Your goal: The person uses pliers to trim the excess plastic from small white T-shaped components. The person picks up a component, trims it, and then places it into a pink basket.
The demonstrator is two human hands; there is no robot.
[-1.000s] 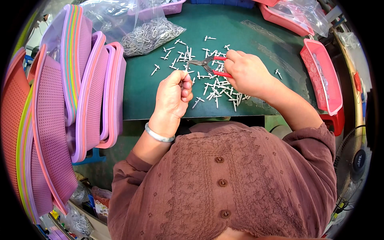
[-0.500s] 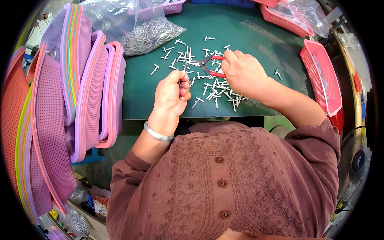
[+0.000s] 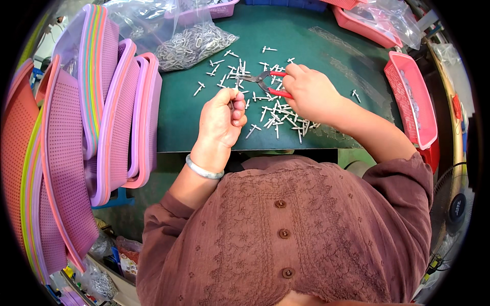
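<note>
My right hand (image 3: 312, 92) grips a pair of pliers (image 3: 274, 84) by its red handles, and the dark metal jaws point left. Just below the jaw tips is my left hand (image 3: 222, 113), with its thumb pressed against curled fingers. Whatever is in that pinch is too small and hidden to make out. Around both hands, many small silver T-shaped metal pieces (image 3: 279, 113) lie scattered on the green tabletop (image 3: 184, 117). A few stray pieces sit apart from the rest, one of them a metal piece (image 3: 356, 96) to the right.
A clear plastic bag of metal links (image 3: 194, 46) stands at the back left. Nested purple and pink baskets (image 3: 120, 117) rise beside the table's left edge. A pink basket (image 3: 414, 99) is on the right, and another pink basket (image 3: 365, 25) with plastic bags at the far right.
The pliers' jaws have shifted very slightly near the left fingertips. Both hands otherwise keep their places and grips.
</note>
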